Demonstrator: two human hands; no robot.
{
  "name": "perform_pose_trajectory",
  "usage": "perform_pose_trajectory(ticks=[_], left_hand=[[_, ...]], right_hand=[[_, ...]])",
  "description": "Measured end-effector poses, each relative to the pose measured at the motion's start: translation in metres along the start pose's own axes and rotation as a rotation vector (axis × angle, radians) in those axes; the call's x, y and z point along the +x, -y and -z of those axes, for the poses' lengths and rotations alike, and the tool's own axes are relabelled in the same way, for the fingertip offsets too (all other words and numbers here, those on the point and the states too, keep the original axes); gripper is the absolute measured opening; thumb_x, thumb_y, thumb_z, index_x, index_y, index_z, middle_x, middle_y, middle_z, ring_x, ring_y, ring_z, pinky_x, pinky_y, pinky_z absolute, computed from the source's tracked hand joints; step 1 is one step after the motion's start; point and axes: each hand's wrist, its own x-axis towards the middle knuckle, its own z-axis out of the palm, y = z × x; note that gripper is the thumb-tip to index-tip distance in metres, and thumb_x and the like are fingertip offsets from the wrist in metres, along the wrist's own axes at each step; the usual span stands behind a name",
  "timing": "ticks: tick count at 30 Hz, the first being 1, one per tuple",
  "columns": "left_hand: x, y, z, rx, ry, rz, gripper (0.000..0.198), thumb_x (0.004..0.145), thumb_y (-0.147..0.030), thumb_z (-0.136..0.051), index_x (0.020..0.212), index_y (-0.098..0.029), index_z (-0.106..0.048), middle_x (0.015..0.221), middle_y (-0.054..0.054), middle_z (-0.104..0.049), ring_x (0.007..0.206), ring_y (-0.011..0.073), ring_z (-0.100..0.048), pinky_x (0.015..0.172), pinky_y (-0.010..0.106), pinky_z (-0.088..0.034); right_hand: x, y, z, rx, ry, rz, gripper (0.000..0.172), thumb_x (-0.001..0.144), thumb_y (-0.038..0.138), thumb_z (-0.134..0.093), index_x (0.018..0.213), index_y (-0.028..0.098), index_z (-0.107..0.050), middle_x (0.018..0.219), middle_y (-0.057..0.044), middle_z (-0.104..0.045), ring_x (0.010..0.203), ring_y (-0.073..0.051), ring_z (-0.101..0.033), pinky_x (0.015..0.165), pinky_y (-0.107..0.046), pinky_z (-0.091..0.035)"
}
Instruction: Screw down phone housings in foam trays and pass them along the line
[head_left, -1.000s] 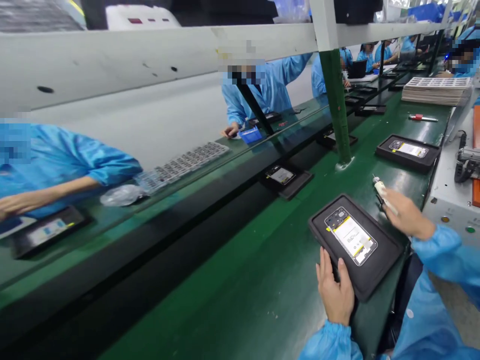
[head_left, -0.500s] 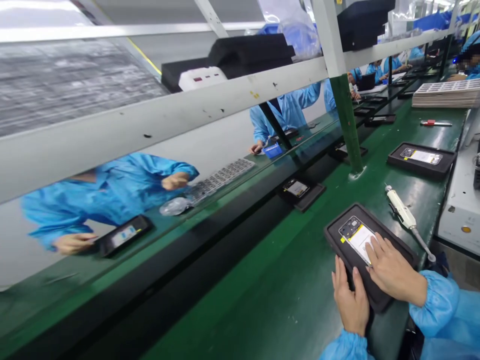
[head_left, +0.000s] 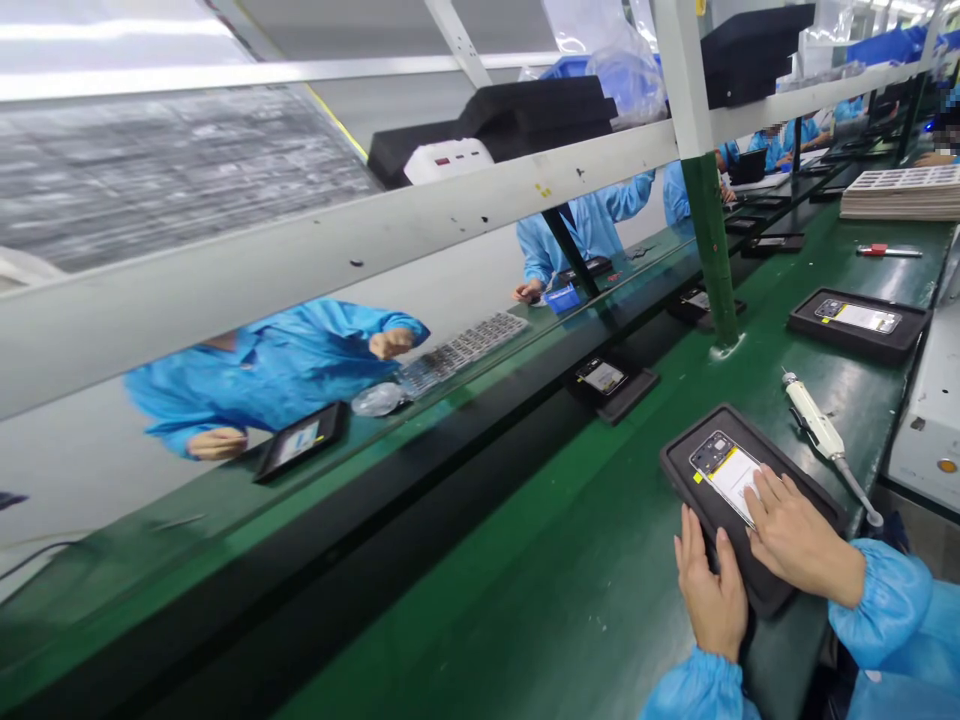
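Note:
An opened phone (head_left: 724, 470) lies in a black foam tray (head_left: 679, 440) on the green bench, its inner parts and a white-labelled battery facing up and a yellow tab at its side. My right hand (head_left: 802, 530) rests over the lower part of the phone, fingers stretched out with the tips on the white area. Along the tray's near left edge lies my left hand (head_left: 712, 585), its fingers extended and thumb apart, touching the tray. An electric screwdriver (head_left: 817, 420) lies just beyond the tray on the right, touched by neither hand.
Another phone tray (head_left: 911, 335) sits farther up the bench, near a red-and-silver pen (head_left: 889, 251) and stacked pale trays (head_left: 900, 205). A green post (head_left: 712, 250) rises from the bench. Across the dark channel, a co-worker's sleeve (head_left: 277, 370) shows beside a phone tray (head_left: 330, 428).
The camera has turned slightly left, so the scene sits farther right. My hands keep nearly the same pose on the phone and tray. The co-worker opposite has shifted an arm.

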Motion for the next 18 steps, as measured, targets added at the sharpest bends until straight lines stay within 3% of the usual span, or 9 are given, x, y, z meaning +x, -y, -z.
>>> perform_pose_trajectory(ticks=[10, 18], left_hand=[[0.001, -0.002, 0.001, -0.019, 0.008, 0.021, 0.053, 0.092, -0.041, -0.042, 0.136, -0.013, -0.048, 0.145, 0.016, -0.045, 0.137, 0.0257, -0.039, 0.120, 0.050, -0.021], [0.000, 0.001, 0.003, 0.007, 0.033, 0.023, 0.056, 0.093, -0.043, -0.039, 0.137, -0.008, -0.046, 0.146, 0.017, -0.045, 0.138, 0.0256, -0.038, 0.120, 0.052, -0.022]], right_hand=[[-0.001, 0.001, -0.003, 0.023, -0.077, -0.006, 0.039, 0.086, 0.023, -0.055, 0.118, 0.003, -0.064, 0.127, -0.026, -0.056, 0.124, -0.037, -0.050, 0.097, -0.050, -0.048], [-0.007, 0.007, -0.012, 0.134, -0.210, -0.032, 0.032, 0.083, 0.016, -0.050, 0.110, 0.009, -0.065, 0.123, -0.018, -0.061, 0.122, -0.034, -0.052, 0.096, -0.050, -0.049]])
